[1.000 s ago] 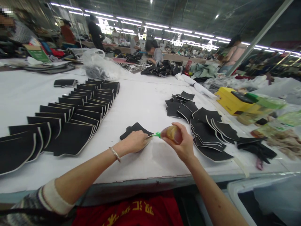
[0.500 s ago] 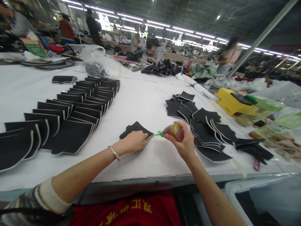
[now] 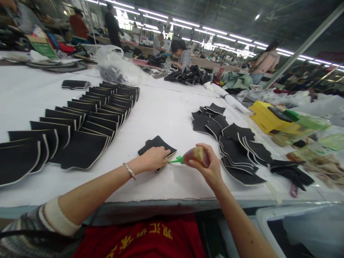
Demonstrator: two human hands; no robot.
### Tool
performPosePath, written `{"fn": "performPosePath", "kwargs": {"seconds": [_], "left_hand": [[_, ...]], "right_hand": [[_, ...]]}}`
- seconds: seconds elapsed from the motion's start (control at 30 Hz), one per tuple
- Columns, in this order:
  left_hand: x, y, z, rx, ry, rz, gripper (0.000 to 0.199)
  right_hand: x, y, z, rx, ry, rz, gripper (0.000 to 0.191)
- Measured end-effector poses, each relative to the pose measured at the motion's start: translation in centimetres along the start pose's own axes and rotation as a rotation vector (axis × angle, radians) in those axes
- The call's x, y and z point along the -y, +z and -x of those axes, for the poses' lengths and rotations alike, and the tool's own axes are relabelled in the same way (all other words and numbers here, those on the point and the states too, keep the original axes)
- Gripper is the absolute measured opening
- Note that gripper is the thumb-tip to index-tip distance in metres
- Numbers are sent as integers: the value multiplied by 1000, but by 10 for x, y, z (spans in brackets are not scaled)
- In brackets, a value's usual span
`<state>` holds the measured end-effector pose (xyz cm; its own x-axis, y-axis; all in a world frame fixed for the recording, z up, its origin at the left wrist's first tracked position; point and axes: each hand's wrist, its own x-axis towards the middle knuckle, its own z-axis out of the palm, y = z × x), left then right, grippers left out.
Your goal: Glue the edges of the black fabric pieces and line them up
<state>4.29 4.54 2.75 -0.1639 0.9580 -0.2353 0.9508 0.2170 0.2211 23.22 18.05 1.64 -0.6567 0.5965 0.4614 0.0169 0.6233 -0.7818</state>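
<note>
My left hand [image 3: 155,158] rests over a black cut piece [image 3: 156,143] with a pale edge, its fingers closed on the near side of it and covering part of it. In my right hand [image 3: 212,166] is a squeeze bottle [image 3: 196,157] of amber-brown liquid, tilted on its side. Its thin green nozzle [image 3: 176,160] points left, with the tip at the piece's right-hand edge, close to my left fingertips. Whether the tip touches the edge I cannot tell.
Overlapping rows of black pieces [image 3: 83,148] fan out on the left of the white table [image 3: 166,111]. A looser pile [image 3: 236,154] lies right. Beyond are a yellow box [image 3: 268,116], plastic bags [image 3: 115,66] and several people. A pale bin [image 3: 264,215] stands front right.
The nozzle tip has moved left and a little down along the piece's edge, the bottle tilting with it. My left hand stays on the piece. The whole view has shifted slightly.
</note>
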Motion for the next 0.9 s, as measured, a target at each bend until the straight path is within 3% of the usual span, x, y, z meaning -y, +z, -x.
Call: {"fn": "performPosePath", "kwargs": {"seconds": [0.17,0.33,0.5,0.63,0.8,0.9], "left_hand": [[2,0,2,-1,4,35,44],[8,3,1,-7,36,66,43],[13,7,0,-8,44,72,43],[13,8,1,-15,51,72,42],[12,7,3,-5,40,88,38],[12,7,3,-4,49,79,40]], "right_hand": [[-3,1,2,-84,7,29,51],[0,4,11,29,20,-64,49],[2,7,17,-57,34,-53,49],[2,11,24,50,83,-162,50],[-2,12,30,-1,91,-138,51],[-3,11,33,46,88,-165,53]]}}
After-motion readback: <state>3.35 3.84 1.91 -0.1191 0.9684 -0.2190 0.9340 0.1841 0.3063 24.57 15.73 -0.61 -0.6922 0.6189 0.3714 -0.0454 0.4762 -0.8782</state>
